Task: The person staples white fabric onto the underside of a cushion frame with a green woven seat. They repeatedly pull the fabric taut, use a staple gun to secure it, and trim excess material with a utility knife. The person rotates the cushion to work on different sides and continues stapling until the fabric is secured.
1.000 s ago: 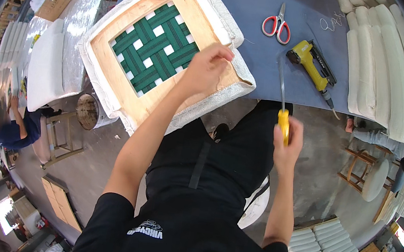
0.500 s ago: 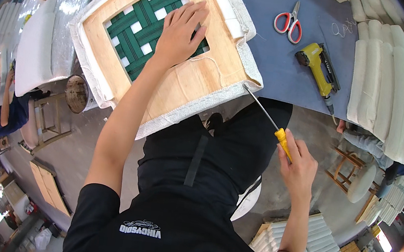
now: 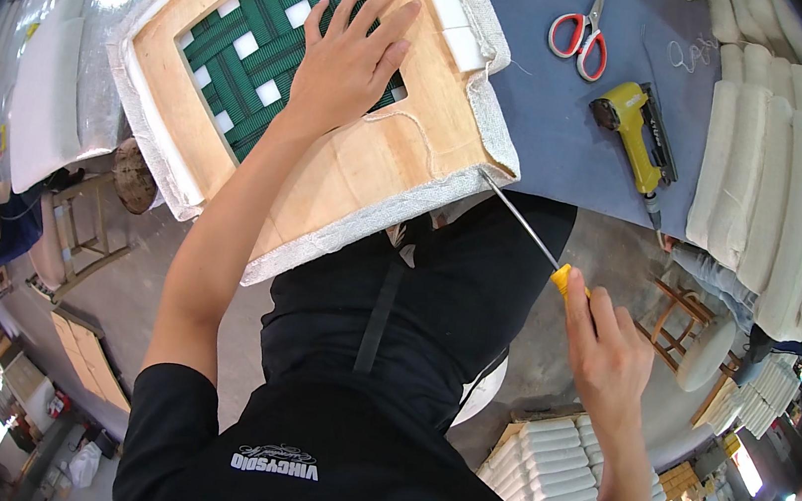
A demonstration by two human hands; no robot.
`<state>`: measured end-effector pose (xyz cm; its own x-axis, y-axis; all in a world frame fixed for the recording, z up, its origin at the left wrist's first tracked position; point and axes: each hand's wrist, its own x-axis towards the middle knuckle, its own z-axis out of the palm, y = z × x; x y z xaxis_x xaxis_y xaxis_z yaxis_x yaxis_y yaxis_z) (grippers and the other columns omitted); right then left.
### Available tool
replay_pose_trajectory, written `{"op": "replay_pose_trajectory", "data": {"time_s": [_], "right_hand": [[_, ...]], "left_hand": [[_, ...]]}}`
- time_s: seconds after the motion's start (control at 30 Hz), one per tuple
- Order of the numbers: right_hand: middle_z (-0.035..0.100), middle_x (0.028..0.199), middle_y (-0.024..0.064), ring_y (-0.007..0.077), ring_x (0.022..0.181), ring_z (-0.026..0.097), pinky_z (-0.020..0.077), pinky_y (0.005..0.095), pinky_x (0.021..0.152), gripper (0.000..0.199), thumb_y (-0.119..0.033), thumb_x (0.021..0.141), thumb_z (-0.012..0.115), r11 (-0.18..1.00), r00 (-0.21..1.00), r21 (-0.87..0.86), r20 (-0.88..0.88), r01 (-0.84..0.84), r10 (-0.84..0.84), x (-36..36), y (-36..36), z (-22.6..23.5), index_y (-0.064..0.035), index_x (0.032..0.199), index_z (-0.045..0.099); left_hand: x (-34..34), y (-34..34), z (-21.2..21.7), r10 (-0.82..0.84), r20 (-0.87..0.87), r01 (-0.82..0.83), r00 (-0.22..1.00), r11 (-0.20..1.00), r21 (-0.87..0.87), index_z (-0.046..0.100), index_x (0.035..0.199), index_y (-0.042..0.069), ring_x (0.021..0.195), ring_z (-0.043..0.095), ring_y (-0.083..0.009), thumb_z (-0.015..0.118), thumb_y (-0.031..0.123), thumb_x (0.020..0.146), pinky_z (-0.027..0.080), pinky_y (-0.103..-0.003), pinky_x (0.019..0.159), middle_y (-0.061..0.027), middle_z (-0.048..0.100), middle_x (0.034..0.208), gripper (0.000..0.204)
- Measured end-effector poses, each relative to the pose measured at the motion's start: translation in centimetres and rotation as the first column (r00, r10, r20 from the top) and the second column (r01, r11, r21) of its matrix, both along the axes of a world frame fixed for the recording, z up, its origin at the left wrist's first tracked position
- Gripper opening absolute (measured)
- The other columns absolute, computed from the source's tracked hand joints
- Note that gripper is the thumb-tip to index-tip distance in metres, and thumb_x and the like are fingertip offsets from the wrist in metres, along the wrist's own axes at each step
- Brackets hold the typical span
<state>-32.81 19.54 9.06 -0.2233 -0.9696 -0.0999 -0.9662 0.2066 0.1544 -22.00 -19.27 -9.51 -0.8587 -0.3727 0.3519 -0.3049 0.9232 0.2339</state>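
Note:
A chair seat [image 3: 330, 177] lies underside up on the table's near edge: a wooden frame with green webbing [image 3: 274, 20] across its opening and light grey fabric wrapped round its sides. My left hand [image 3: 345, 71] rests on it with fingers spread, over the webbing and the inner frame edge. In my right hand [image 3: 609, 351] is the yellow handle of a screwdriver-like tool [image 3: 535, 237], held from below. Its thin metal shaft reaches up to the seat's near right corner, the tip at the fabric fold there. A loose cord [image 3: 402, 122] trails over the wood.
Red-handled scissors [image 3: 579, 42] and a yellow staple gun [image 3: 631, 134] with its hose lie on the blue-grey table [image 3: 532, 76], right of the seat. Cream cushions [image 3: 769, 186] are piled at the right. Wooden stools [image 3: 82, 236] stand on both sides; other people are at both edges.
My right hand has moved right and slightly down, its fingers wrapped further over the handle. The left hand's fingers have spread wider, and the seat has turned slightly and shifted left.

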Motion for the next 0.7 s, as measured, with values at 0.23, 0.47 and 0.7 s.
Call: {"op": "replay_pose_trajectory", "data": {"time_s": [0.23,0.47,0.7], "right_hand": [[0.063,0.095,0.0052,0.0152,0.066,0.055,0.0441,0.0247,0.051,0.049,-0.007,0.09,0.078,0.951,0.877,-0.073,0.413,0.3,-0.245,1.4,-0.1,-1.9,-0.0047,0.139,0.073],[0.07,0.093,0.0147,0.0282,0.077,0.069,0.0551,0.0346,0.071,0.043,-0.007,0.094,0.081,0.708,0.424,-0.149,0.876,0.69,-0.23,4.7,2.2,-12.7,-0.0012,0.136,0.071],[0.071,0.099,0.0132,0.0271,0.077,0.07,0.0582,0.0364,0.072,0.048,-0.01,0.095,0.082,0.717,0.647,-0.287,0.704,0.636,-0.292,6.4,3.8,-12.0,-0.0094,0.142,0.071]], "left_hand": [[-0.4,0.4,-0.8,0.002,-0.002,-0.002,1.0,0.998,-0.06,0.043,0.166,0.028,0.162,0.029,-0.0395,0.037,0.038,0.118,0.014,-0.064,0.129,-0.001,0.03,0.179,0.05],[-0.4,0.1,-0.7,-0.018,-0.011,0.017,1.0,0.999,-0.042,0.043,0.166,0.028,0.163,0.026,-0.0389,0.034,0.04,0.118,0.013,-0.064,0.129,-0.0011,0.028,0.179,0.05],[-0.3,-0.2,-0.6,0.021,0.015,-0.02,1.0,0.998,-0.057,0.043,0.167,0.028,0.164,0.026,-0.0367,0.032,0.045,0.118,0.012,-0.062,0.131,-0.0002,0.031,0.178,0.053]]}}
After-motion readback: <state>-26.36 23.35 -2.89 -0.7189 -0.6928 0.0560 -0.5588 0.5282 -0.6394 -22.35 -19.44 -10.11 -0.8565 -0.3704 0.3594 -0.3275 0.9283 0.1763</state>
